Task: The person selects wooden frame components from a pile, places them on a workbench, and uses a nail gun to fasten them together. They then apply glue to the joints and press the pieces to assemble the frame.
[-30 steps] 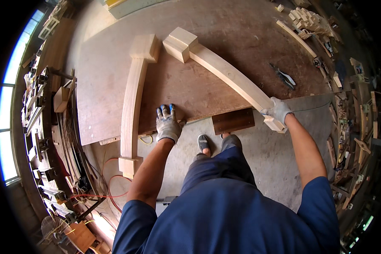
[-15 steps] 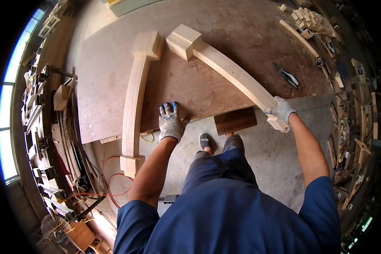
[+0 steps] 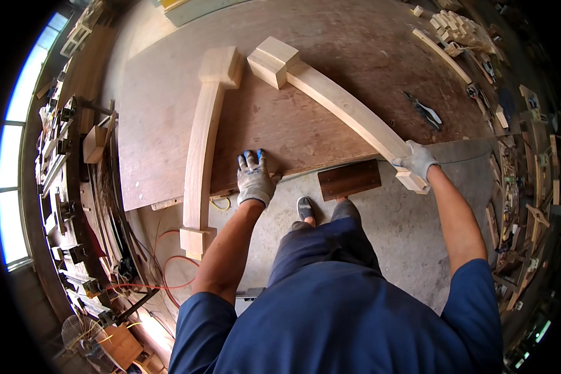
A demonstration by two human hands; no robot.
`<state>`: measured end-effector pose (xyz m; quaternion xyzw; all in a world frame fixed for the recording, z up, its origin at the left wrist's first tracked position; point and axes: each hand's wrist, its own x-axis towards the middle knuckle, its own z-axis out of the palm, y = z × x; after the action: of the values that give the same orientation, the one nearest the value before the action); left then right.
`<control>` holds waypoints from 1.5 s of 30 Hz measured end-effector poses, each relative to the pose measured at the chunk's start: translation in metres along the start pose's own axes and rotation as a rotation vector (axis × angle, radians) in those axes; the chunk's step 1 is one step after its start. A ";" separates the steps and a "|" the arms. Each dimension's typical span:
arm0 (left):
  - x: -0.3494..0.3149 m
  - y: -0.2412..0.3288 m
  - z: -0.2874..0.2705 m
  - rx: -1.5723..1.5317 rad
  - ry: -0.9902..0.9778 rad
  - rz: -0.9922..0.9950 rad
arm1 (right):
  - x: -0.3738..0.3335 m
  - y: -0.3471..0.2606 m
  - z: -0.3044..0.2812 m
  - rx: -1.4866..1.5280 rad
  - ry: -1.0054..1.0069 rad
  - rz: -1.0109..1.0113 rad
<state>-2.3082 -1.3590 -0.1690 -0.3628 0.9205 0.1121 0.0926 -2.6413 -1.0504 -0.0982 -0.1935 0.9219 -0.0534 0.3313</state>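
Apparently positioning the right beam [image 3: 346,109], the right hand [image 3: 416,160] grips its end past the worktop's [image 3: 305,137] near edge, the left hand [image 3: 255,181] rests open at that edge beside the left beam [image 3: 199,146], and shifting it further would call for a firm hold.

Left hand [image 3: 255,179] palm down, right hand [image 3: 416,161] curled, forearms [image 3: 456,215] spread apart

The brown tabletop [image 3: 265,124] carries two curved beams [image 3: 201,149] [image 3: 350,111] (both overhanging) and a hand tool [image 3: 427,113].
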 end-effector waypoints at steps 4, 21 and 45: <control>0.000 0.001 -0.003 0.009 -0.016 0.009 | 0.000 0.009 0.005 -0.013 0.092 -0.039; -0.001 0.002 -0.002 0.011 -0.036 -0.016 | 0.004 0.011 0.007 0.077 0.026 -0.036; -0.003 0.005 -0.012 -0.027 -0.096 -0.049 | 0.016 0.020 0.012 -0.010 0.056 -0.083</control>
<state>-2.3101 -1.3568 -0.1559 -0.3805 0.9043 0.1393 0.1343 -2.6515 -1.0378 -0.1210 -0.2317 0.9224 -0.0677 0.3017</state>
